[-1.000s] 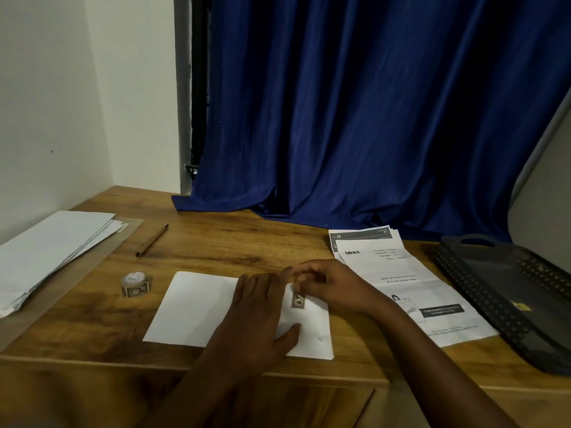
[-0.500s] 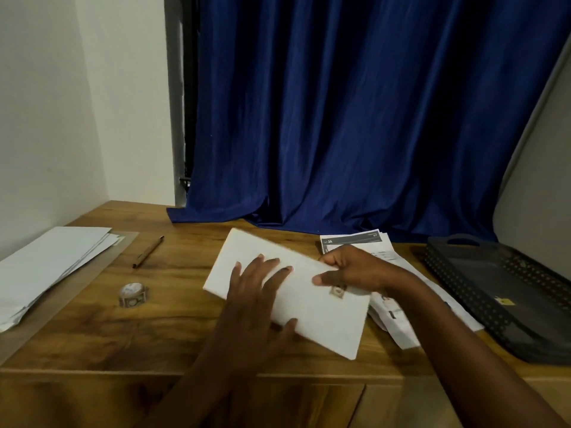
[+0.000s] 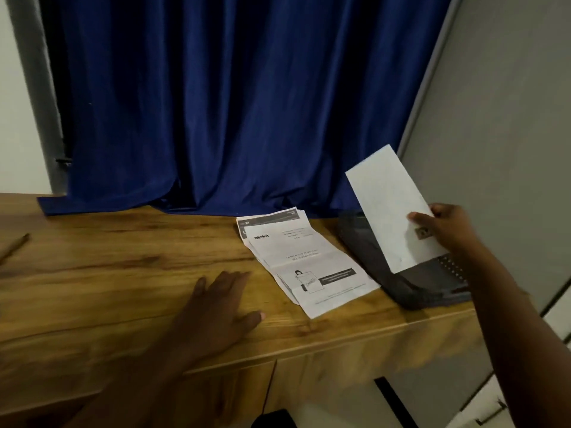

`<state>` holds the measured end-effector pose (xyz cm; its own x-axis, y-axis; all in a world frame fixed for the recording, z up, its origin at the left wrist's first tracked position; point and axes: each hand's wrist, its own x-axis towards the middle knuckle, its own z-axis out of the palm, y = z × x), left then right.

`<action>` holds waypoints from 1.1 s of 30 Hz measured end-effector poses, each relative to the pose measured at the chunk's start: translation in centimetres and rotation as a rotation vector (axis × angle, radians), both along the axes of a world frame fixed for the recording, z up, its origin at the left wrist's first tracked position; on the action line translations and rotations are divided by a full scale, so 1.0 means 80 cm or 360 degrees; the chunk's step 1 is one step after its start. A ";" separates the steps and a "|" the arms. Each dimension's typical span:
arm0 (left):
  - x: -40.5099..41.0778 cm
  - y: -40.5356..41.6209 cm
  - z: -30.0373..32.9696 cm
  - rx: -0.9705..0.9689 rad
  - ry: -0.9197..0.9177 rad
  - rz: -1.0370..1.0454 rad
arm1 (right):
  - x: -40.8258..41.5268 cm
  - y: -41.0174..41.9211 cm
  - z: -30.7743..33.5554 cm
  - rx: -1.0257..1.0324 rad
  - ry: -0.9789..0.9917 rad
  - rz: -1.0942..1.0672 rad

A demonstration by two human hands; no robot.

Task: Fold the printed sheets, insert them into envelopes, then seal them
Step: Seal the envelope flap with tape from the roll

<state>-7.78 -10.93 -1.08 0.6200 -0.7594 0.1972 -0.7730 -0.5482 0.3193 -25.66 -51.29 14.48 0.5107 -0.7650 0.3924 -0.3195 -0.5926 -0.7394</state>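
My right hand (image 3: 445,231) pinches a white envelope (image 3: 387,205) by its lower right part, thumb on the front beside a small brown sticker (image 3: 422,233). The envelope is held up in the air, tilted, over the black tray (image 3: 411,291) at the table's right end. My left hand (image 3: 217,307) lies flat on the wooden table (image 3: 108,288), fingers spread, holding nothing. A pile of printed sheets (image 3: 306,261) lies on the table between my two hands, left of the tray.
A dark blue curtain (image 3: 216,103) hangs behind the table and drapes onto its back edge. A pen (image 3: 15,244) shows at the far left edge. A grey wall panel (image 3: 500,134) stands close on the right, beyond the tray.
My right hand has lifted the envelope off the table and carried it right, over the black tray. My left hand has let go of it and now rests on bare wood. The view has swung right.
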 end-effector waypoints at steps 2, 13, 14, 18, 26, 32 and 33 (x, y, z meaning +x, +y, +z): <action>0.004 0.004 -0.007 0.0083 -0.0057 -0.0023 | -0.007 -0.030 -0.013 0.0079 0.0124 -0.0072; 0.002 0.012 -0.004 0.0106 -0.0070 -0.0009 | 0.000 -0.079 -0.060 0.0425 0.0752 -0.0156; 0.002 0.011 -0.003 0.0103 -0.0068 -0.0011 | 0.000 -0.081 -0.062 0.0378 0.0769 -0.0182; 0.002 0.010 -0.002 0.0112 -0.0076 -0.0016 | -0.004 -0.080 -0.062 0.0340 0.0738 -0.0279; 0.002 0.009 -0.003 0.0071 -0.0034 -0.0006 | 0.052 0.030 -0.008 -0.0362 0.0740 0.0089; -0.002 0.011 0.000 -0.0021 -0.0019 0.0009 | 0.118 0.174 -0.061 -0.0363 0.0823 0.0644; -0.003 0.011 0.000 -0.0045 -0.0016 0.0016 | 0.130 0.189 -0.075 -0.0412 0.0895 0.0631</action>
<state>-8.00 -10.06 -1.06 0.6256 -0.7470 0.2249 -0.7707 -0.5469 0.3270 -15.28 -36.14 8.49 0.9073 -0.3992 0.1324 -0.3347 -0.8759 -0.3475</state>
